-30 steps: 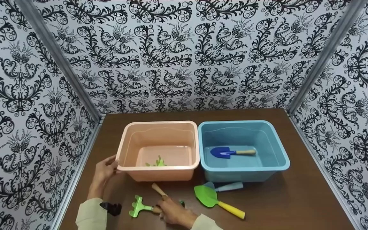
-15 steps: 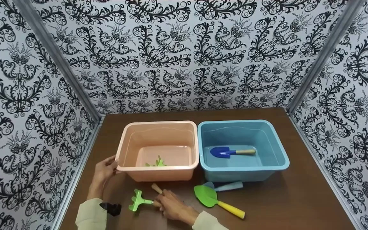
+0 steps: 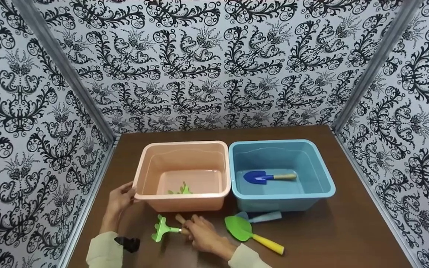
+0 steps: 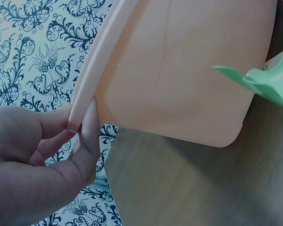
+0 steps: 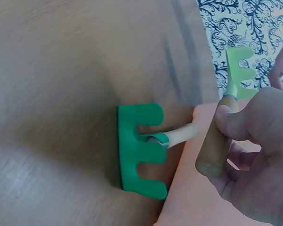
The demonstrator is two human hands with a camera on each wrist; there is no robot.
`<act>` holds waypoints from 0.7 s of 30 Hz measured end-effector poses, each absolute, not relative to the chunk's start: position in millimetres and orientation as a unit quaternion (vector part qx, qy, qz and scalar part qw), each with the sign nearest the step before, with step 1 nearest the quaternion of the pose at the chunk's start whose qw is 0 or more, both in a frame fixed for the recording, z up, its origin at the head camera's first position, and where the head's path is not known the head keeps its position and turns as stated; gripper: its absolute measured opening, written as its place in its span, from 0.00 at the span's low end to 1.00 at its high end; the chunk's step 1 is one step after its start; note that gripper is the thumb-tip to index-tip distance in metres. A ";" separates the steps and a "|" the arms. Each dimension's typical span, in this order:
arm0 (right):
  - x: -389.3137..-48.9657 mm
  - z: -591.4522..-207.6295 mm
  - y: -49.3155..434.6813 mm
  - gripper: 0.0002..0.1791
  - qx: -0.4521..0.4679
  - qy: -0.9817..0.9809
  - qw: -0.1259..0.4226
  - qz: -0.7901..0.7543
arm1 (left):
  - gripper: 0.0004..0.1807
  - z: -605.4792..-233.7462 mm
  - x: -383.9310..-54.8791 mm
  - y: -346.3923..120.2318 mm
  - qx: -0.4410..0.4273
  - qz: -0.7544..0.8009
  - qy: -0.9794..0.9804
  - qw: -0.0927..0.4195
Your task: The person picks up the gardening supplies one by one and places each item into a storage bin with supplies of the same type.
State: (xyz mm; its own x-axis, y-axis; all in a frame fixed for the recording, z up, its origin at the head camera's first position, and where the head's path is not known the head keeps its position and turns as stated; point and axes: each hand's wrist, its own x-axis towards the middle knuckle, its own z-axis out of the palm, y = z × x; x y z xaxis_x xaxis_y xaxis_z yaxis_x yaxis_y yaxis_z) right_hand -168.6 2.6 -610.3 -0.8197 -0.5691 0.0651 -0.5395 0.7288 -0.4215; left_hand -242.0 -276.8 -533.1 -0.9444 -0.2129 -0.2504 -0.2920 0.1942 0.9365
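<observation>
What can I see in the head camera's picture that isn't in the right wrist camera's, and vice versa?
Only the head view shows the rectangular blue plastic tub and the leaf-shaped green trowel with a yellow handle.
Only the right wrist view shows the dark green three-pronged rake head.
Both show the right hand holding the light green wooden-handled rake, and the peach plastic tub.

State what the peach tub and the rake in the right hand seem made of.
The peach tub looks like moulded plastic, smooth, its floor catching a faint shine. The rake: brown handle, apparently smooth wood by its colour; light green head, evenly coloured, perhaps painted metal or plastic.
</observation>
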 end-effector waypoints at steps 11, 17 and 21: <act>-164.4 -598.9 20.3 0.20 -0.311 0.927 0.016 -0.209 | 0.26 -535.0 -242.8 -278.1 -0.158 0.608 0.777 0.026; -162.5 -588.4 32.1 0.19 -0.308 0.924 0.029 -0.226 | 0.25 -536.8 -243.9 -276.6 -0.156 0.601 0.784 0.022; -163.4 -577.1 35.1 0.17 -0.315 0.917 0.029 -0.243 | 0.26 -535.8 -243.4 -279.6 -0.154 0.597 0.787 0.025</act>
